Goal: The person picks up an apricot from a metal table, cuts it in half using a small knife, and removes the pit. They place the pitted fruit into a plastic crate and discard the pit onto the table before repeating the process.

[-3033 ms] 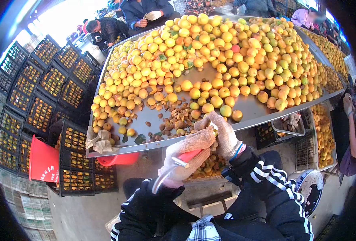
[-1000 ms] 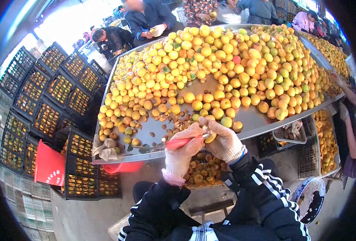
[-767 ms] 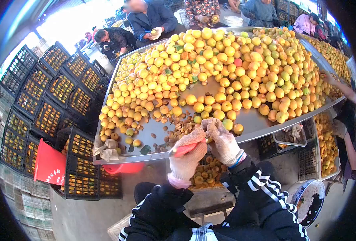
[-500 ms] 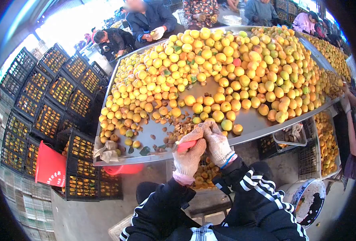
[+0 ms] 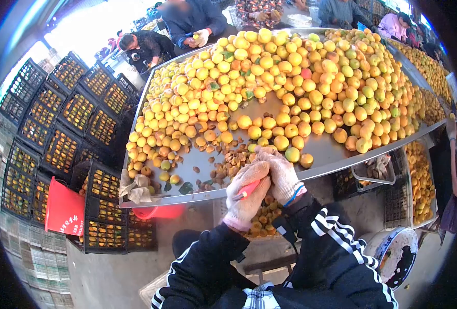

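Observation:
My left hand, in a pale knitted glove, is closed around a tool with a red handle; its working end is hidden. Pressed against it at the tray's near edge is my gloved right hand, fingers curled inward, and what lies between them is out of sight. Apricots lie just beyond the fingertips on the metal tray. Brown apricot pits are scattered beside my left hand. Below my hands, a crate holds halved apricots.
Black crates of fruit are stacked at left, near a red bucket. A white bucket stands at lower right. A crumpled cloth lies on the tray's left corner. Several people sit along the far side.
Both hands stay together and have shifted slightly. My left hand has turned, so the red handle now slants upward to the right. A person opposite now holds a yellow fruit.

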